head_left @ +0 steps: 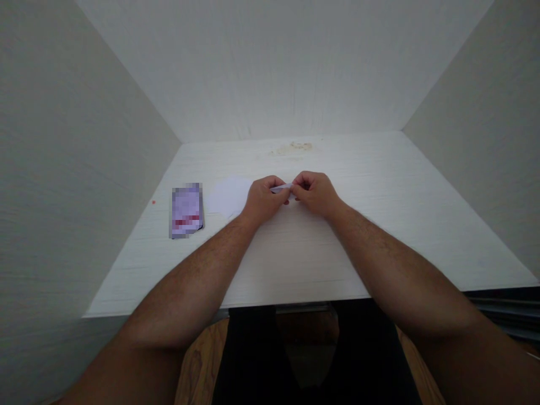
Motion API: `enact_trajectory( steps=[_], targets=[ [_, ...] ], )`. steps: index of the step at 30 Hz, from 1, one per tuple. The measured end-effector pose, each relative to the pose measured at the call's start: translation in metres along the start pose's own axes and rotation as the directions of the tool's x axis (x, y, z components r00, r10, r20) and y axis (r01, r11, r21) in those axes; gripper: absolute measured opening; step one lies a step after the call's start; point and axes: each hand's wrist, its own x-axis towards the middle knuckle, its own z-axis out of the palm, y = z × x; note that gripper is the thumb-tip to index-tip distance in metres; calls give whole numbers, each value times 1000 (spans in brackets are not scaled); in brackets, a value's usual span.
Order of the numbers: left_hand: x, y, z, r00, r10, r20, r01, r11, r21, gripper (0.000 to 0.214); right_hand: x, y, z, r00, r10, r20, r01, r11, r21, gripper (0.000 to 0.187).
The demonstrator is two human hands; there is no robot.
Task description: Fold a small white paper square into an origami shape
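Both of my hands meet over the middle of the table, closed on a small folded piece of white paper (282,188). My left hand (265,199) grips its left part, with the thumb lying along it. At the other end, the fingertips of my right hand (314,192) pinch the paper. Much of the piece is hidden by my fingers. Just left of my left hand, white paper sheets (230,196) lie flat on the table, partly covered by that hand.
A blurred-out, purplish rectangular object with a dark edge (186,211) lies on the white table (295,264), left of the sheets. A small orange spot (154,202) is near the left edge. Brownish stains (300,147) mark the back. Pale walls (287,67) enclose three sides.
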Motion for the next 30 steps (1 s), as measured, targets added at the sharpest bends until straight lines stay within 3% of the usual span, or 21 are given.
enact_trajectory(
  steps=[11,20,30],
  targets=[
    [1,1,-2,998,-60,24,63,982,-176,8,-1,-2,2,999,9,-31,-7,997,71,14],
    [-1,0,-1,999,-7,-33,2,985,-171,12,1,0,1,997,75,-6,-73,984,164,13],
    [0,3,0,995,-103,-3,93,912,-399,12,0,1,2,997,71,-17,-67,982,178,14]
  ],
)
